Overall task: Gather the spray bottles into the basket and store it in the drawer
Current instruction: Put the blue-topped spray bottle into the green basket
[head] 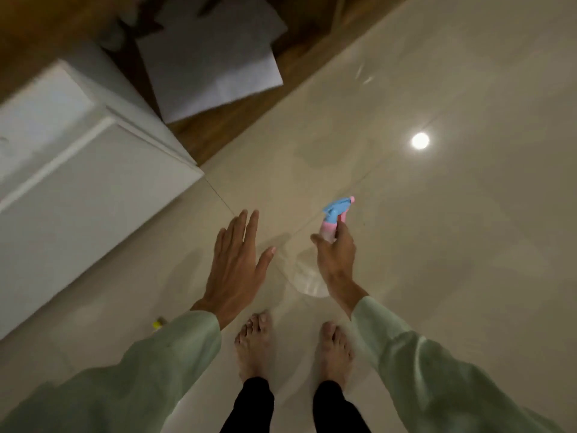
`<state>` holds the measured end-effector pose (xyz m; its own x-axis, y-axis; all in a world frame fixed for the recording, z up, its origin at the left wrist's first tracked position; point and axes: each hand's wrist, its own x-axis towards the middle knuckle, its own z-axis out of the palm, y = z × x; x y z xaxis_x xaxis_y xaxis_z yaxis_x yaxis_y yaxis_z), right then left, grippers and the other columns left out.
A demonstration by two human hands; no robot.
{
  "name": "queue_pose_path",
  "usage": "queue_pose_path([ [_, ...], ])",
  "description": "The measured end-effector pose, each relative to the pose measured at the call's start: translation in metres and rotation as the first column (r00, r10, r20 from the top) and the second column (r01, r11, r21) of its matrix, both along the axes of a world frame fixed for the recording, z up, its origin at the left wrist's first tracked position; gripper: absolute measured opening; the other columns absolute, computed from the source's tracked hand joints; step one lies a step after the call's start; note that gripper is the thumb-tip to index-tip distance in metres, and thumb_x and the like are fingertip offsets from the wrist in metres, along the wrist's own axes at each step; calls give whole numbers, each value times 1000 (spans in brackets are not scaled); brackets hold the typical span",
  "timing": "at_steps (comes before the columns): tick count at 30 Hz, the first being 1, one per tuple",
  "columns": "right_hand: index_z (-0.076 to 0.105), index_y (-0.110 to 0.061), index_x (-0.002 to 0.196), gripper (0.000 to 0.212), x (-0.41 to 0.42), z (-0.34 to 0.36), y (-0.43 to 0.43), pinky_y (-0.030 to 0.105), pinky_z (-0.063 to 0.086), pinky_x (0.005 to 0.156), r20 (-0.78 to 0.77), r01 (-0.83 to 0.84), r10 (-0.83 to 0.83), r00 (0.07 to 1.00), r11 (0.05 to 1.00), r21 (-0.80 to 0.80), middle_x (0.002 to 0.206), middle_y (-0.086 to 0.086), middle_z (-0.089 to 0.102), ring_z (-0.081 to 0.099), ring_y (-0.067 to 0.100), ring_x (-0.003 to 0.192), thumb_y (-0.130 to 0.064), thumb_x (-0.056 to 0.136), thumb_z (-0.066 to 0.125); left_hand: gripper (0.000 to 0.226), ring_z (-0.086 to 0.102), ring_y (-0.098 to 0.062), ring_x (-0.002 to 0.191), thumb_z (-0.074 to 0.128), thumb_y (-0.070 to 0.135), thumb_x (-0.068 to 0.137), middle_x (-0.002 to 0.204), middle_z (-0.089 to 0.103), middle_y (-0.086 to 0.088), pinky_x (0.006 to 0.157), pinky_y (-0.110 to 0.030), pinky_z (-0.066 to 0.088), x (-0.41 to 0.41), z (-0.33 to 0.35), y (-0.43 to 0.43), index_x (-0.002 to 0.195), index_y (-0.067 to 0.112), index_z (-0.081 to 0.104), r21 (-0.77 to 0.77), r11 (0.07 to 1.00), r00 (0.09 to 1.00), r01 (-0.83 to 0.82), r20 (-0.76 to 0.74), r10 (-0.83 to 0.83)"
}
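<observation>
A clear plastic spray bottle with a blue and pink trigger head (335, 218) is held in the air above the glossy beige tiled floor (452, 245), gripped around its neck by the right hand (335, 256); its transparent body hangs below the wrist and is faintly seen. The left hand (235, 264) is spread flat and wide, with nothing in it, just beside the right. Bare feet (253, 345) are planted below. A white cabinet or chest (78, 182) stands to the left, with pale sheets (212, 70) on brown wood beyond. A small yellow object (157, 324) lies near its base; what it is cannot be told. No basket or drawer is in view. Because the bottle is pinched only at the neck and the frame is blurred by motion, a slip onto the hard tiles is judged possible.
</observation>
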<state>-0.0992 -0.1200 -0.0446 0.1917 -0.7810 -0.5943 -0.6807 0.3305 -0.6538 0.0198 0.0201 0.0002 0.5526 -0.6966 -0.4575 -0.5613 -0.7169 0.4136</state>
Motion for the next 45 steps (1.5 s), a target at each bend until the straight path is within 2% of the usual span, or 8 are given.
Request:
queue_pose_path([
  [5, 55, -7, 108, 21, 25, 154, -11, 7, 42, 55, 169, -182, 203, 965, 975, -128, 84, -6, 64, 61, 13, 68, -12, 89, 62, 70, 7, -20, 153, 27, 56, 98, 167, 5, -2, 125, -40, 6, 12, 142, 13, 157, 25, 4, -62, 982, 981, -177, 65, 181],
  [11, 49, -13, 109, 20, 62, 368, 21, 26, 49, 60, 304, -411, 474, 826, 877, -250, 92, -3, 67, 64, 12, 74, -16, 94, 62, 70, 8, -22, 154, 33, 53, 99, 167, 6, -3, 125, -44, 9, 27, 346, 61, 157, 23, 7, -200, 919, 907, -340, 190, 376],
  [14, 52, -11, 122, 33, 79, 449, 53, 21, 47, 72, 343, -467, 560, 755, 825, -318, 107, 4, 67, 62, 17, 89, -14, 93, 66, 69, 8, -23, 154, 34, 51, 101, 167, 8, -5, 125, -45, 9, 28, 423, 105, 157, 21, 7, -243, 887, 856, -392, 258, 449],
  [18, 56, -7, 122, 31, 93, 527, 115, 42, 52, 85, 362, -538, 657, 661, 752, -381, 111, 10, 67, 61, 26, 97, -14, 94, 65, 68, 14, -27, 152, 36, 49, 101, 163, 19, -12, 125, -45, 11, 20, 503, 183, 156, 14, 16, -266, 829, 765, -491, 323, 557],
  [22, 57, -11, 122, 33, 94, 572, 189, 36, 46, 81, 333, -618, 766, 550, 641, -456, 107, 3, 66, 56, 16, 93, -22, 93, 67, 69, 15, -26, 152, 35, 49, 101, 164, 18, -9, 124, -44, 12, -1, 550, 270, 156, 14, 12, -276, 785, 690, -554, 376, 619],
  [28, 55, -18, 129, 41, 72, 618, 325, 43, 52, 91, 265, -710, 867, 423, 498, -498, 109, 3, 65, 59, 24, 102, -35, 93, 63, 70, 10, -25, 153, 33, 51, 101, 165, 12, -7, 125, -45, 10, -54, 585, 419, 157, 17, 9, -288, 696, 592, -658, 374, 714],
  [33, 57, -17, 126, 34, 51, 640, 443, 45, 52, 91, 288, -746, 894, 343, 445, -495, 108, 4, 67, 60, 24, 99, -20, 93, 65, 71, 12, -26, 153, 35, 50, 100, 166, 12, -7, 124, -45, 11, -105, 600, 537, 157, 17, 9, -285, 623, 519, -729, 363, 774],
  [45, 62, -14, 102, 17, 76, 607, 645, 17, 43, 76, 349, -837, 914, 207, 350, -420, 98, 0, 70, 61, 13, 89, -9, 88, 71, 72, 16, -24, 152, 42, 49, 98, 164, 18, -6, 124, -43, 12, -104, 562, 709, 157, 17, 13, -239, 483, 404, -842, 313, 860],
])
